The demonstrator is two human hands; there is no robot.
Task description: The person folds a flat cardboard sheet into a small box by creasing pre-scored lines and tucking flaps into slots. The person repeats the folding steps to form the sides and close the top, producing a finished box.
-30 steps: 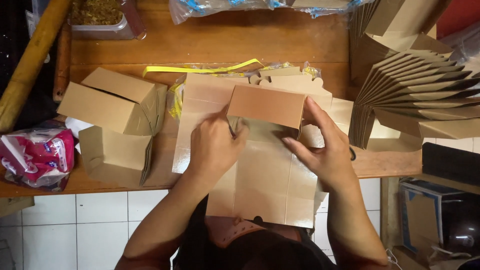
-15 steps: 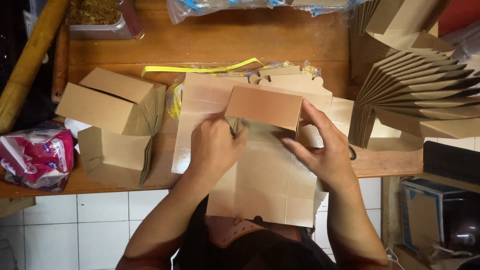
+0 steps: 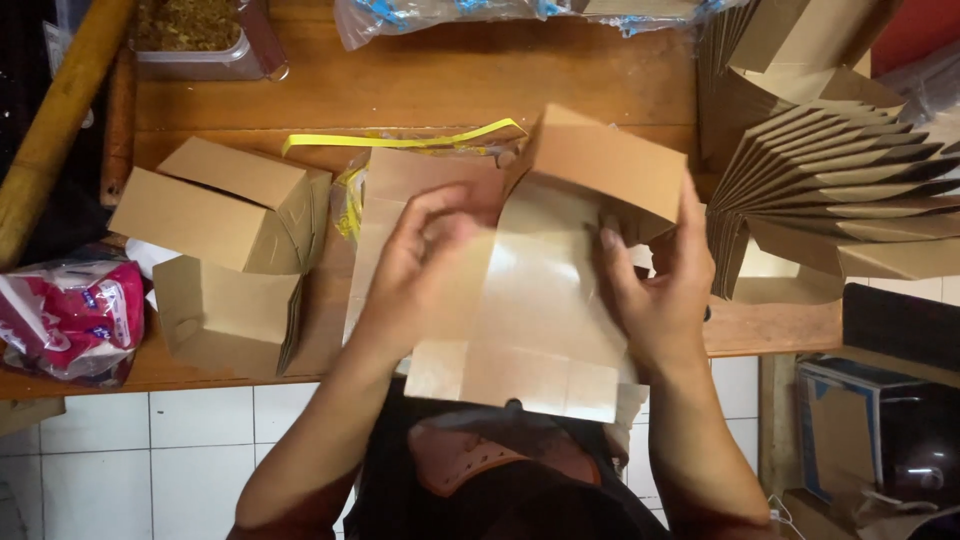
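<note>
Far left: wooden pole, pink packet at table edge. Next right, two folded boxes on the table, one near, one farther, touching; yellow strip behind them. Centre: box blank, flat brown card with shiny inner face up, held over the near table edge, far flap folded up. Left hand curled over the blank's left edge, fingers bent and pressing the card, slightly blurred, so grip depth unclear. Right hand on the right edge under the flap, thumb on the inner face, fingers wrapped behind, closed on the card. Blank looks light, thin, stiff along panels, bends at scored creases; glossy lining likely slippery, so best pinched at edges near creases, not mid-panel. Right: fanned stack of blanks; near right, dark box on floor.
</note>
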